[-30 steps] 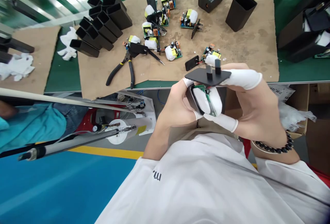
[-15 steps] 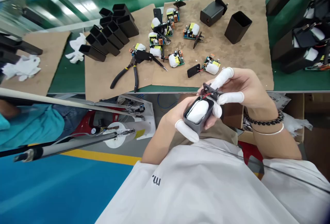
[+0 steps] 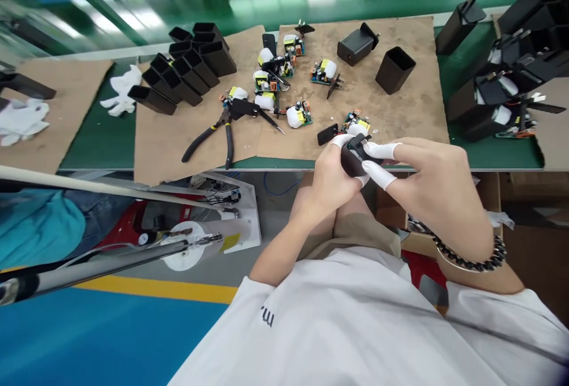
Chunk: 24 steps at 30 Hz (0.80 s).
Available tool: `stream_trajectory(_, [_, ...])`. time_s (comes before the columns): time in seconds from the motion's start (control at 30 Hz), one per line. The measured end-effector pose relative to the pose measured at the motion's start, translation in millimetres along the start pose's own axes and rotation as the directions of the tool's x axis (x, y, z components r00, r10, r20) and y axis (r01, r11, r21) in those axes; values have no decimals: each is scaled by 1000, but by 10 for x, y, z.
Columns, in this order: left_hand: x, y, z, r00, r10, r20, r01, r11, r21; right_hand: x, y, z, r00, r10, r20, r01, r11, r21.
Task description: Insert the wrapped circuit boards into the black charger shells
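Note:
My left hand, with white finger cots, is wrapped round a black plastic charger case just over the table's front edge. At the case's open end is a black plug cap. The thumb and fingers of my right hand, also in white finger cots, pinch this cap from the right. Whether the cap is fully seated cannot be made out. Just behind my hands lies a circuit board with a white-wrapped part, beside a small black cap.
Black-handled pliers lie left of several circuit boards on the cardboard. Several black cases stand at the back left. One open case stands at the right, and several part-filled cases crowd the far right.
The case has moved up toward the table and turned in my left hand. The cap, held apart on its wires before, is now against the case's end, covering the white-wrapped part.

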State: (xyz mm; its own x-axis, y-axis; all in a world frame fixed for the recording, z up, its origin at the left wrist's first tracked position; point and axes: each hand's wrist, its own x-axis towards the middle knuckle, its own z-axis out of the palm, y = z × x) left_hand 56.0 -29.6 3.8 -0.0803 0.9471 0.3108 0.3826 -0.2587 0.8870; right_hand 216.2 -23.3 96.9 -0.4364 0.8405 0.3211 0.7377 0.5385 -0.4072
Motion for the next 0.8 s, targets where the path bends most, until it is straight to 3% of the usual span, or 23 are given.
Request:
stream_trajectory(0.13, [217,-116,201,1000,23,8,-24,996,88,32,185,123,995,103,6,-103,995,-17])
stream_trajectory(0.27, [360,-176,393,996,87,-9,-84,981,173,-7,428,424,975,173,-138,-130,952,277])
stream_trajectory(0.33, [364,-183,411,991,131,24,-133,972,193,-46,515,480,959,188,-211,-106,932,345])
stream_trajectory(0.43, [302,-202,321,966,255,54,-259,958,120,-119,593,339,916,117,-383,-30,974,225])
stream_trajectory(0.5, [248,-225,235,947,320,11,-320,947,15,-163,653,204,841,45,-539,-11,998,65])
stream_trajectory(0.57, [205,-247,180,937,344,-67,-348,934,-80,-189,747,146,805,6,-593,-56,996,-66])
stream_trajectory(0.67, [170,-261,178,934,324,-149,-347,923,-166,-189,898,220,866,45,-498,-131,982,-139])
stream_trajectory(0.8, [163,-238,222,936,294,-192,-333,917,-221,-179,954,353,840,109,-531,-203,972,-122])
